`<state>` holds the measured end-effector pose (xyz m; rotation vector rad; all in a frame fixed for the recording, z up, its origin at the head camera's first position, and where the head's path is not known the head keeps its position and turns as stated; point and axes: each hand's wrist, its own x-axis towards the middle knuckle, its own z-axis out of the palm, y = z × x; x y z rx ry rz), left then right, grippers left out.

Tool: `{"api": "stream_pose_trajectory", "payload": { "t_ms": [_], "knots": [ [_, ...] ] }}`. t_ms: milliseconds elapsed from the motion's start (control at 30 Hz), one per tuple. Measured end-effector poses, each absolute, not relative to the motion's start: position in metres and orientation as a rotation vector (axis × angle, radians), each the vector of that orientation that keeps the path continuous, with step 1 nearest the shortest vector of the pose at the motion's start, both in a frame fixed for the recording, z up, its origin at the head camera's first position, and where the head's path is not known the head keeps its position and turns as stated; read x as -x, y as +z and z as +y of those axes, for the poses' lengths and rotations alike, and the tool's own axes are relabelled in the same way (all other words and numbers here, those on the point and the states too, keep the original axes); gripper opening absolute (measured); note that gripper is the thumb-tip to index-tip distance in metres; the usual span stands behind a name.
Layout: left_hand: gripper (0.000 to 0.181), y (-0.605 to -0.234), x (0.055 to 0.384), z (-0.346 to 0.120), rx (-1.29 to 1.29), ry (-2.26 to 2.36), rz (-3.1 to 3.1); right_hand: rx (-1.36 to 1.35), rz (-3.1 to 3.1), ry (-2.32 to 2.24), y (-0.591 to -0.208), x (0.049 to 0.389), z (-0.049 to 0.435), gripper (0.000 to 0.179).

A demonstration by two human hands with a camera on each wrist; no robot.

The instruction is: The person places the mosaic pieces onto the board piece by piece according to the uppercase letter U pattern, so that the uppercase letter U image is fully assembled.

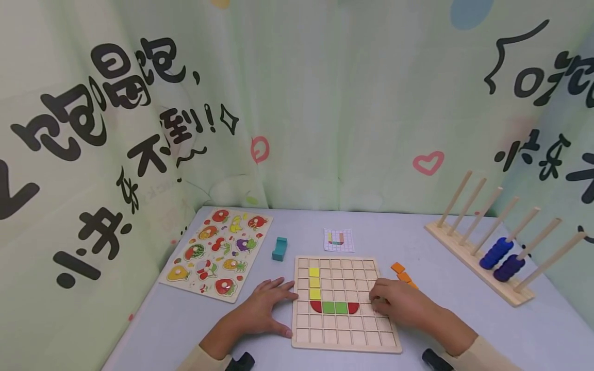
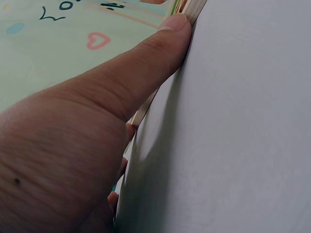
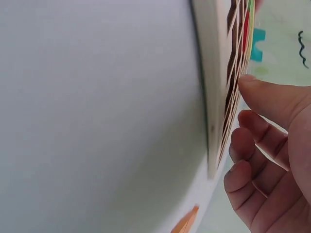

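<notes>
Pale green printed fabric curtain (image 1: 334, 103) behind a white worktop (image 1: 394, 237); on it, a square pale-wood grid board (image 1: 343, 286). Left hand (image 1: 266, 308), fingers spread, touches its left edge; right hand (image 1: 400, 301), fingers loosely curled, thumb apart, is at its right edge.

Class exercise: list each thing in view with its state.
Board: partly filled
Left hand: spread, touching board
Right hand: curled, grip unclear
Card: printed side up
Teal block: off board
Orange pieces: loose
Fruit puzzle: looks full
Peg rack: beads on two pegs, others bare
</notes>
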<state>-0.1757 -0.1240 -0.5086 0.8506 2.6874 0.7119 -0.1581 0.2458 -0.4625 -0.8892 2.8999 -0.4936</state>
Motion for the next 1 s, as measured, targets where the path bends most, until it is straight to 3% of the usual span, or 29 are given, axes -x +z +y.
{"api": "stream_pose_trajectory", "payload": {
  "t_ms": [500,1000],
  "knots": [
    [0.083,-0.510,0.177,-0.125,-0.854,0.704,2.692,0.529,3.056,-0.292,-0.463,0.152,0.292,0.012],
    [0.083,-0.509,0.175,-0.124,-0.853,0.707,2.694,0.210,3.055,-0.280,-0.465,0.163,0.311,0.027]
  ]
}}
